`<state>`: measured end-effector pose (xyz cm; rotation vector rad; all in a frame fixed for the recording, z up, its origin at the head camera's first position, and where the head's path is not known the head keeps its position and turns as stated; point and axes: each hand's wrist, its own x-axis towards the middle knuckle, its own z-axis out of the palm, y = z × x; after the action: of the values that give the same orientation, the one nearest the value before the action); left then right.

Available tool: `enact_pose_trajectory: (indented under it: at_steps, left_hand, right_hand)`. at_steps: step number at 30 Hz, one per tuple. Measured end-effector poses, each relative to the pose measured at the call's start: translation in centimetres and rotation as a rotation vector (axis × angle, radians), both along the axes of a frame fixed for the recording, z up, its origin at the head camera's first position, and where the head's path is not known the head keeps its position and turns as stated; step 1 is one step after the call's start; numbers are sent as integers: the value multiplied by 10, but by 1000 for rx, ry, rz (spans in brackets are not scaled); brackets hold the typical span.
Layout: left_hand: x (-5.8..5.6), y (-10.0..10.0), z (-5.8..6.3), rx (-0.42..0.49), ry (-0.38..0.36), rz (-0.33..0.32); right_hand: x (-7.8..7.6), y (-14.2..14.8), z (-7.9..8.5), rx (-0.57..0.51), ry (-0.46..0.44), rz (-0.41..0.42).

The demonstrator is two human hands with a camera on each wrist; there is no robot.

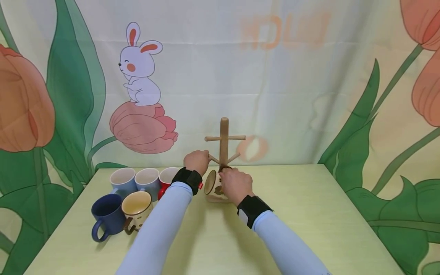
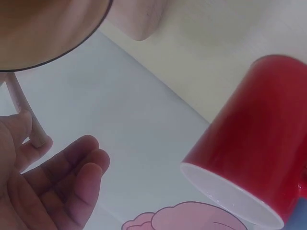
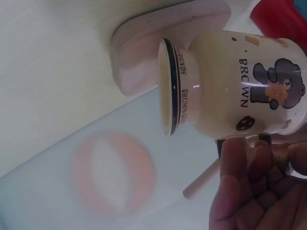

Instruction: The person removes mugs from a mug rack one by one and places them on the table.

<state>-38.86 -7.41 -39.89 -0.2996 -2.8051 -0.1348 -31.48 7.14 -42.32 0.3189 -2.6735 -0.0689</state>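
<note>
A wooden mug tree point(image 1: 224, 143) stands upright at the back of the table, with pegs on both sides. My left hand point(image 1: 197, 161) pinches the tip of its lower left peg point(image 2: 29, 115) between thumb and index finger, the other fingers loosely bent. My right hand point(image 1: 237, 186) holds a cream mug point(image 3: 216, 86) with a brown bear print by its dark handle point(image 3: 265, 139), in front of the lower post. The mug lies on its side, mouth toward the left in the head view, over the wooden base point(image 3: 139, 52). Part of it hides behind my right hand.
To the left stand a navy mug point(image 1: 109, 214), another cream mug point(image 1: 137, 208), two light blue mugs point(image 1: 123, 183) point(image 1: 148, 181) and a red mug point(image 2: 254, 139), partly behind my left forearm. A printed curtain point(image 1: 292, 95) hangs along the table's point(image 1: 309, 221) back edge.
</note>
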Motion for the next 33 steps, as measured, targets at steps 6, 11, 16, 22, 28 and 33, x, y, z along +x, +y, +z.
enact_pose_trajectory:
  at_steps: [6, 11, 16, 22, 28, 33]
  left_hand:
    - [4, -3, 0, -38, 2, 19]
    - [9, -4, 1, -60, 3, 26]
    - [12, -5, -1, -70, 16, 23]
    - [18, -5, 0, -57, 47, 8]
    - [21, -7, 0, -75, 49, -2]
    - [21, -7, -1, -93, 45, -5]
  right_hand:
    - [-4, 5, -4, -4, 2, -19]
    - [-6, 9, -5, -51, -12, -28]
    - [-8, 13, -6, -78, -18, -29]
    - [-11, 16, -4, -117, -58, -38]
    - [-12, 18, -4, -138, -73, -46]
    - [-11, 19, -3, -118, -54, -49]
